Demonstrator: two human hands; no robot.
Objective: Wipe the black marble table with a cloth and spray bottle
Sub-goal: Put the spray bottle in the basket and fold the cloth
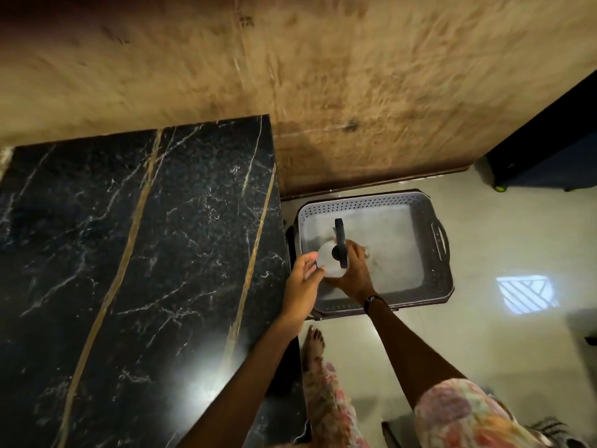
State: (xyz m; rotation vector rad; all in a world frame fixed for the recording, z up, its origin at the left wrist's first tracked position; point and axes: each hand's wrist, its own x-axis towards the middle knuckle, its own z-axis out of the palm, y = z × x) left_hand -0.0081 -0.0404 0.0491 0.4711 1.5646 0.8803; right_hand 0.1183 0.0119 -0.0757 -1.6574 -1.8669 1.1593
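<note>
One black marble table (135,253), tan wall (355,76), pale tiled floor (500,334)

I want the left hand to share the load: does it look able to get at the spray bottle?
Probably yes: the left hand is open right beside the spray bottle, nothing between them.

- Right wrist: dark band (374,300), small pale marking on it.
- Right sleeve (458,412): short, floral print in pink, cream, orange.
- Garment over leg (329,402): same floral fabric.
- Foot (315,342) bare.
</note>
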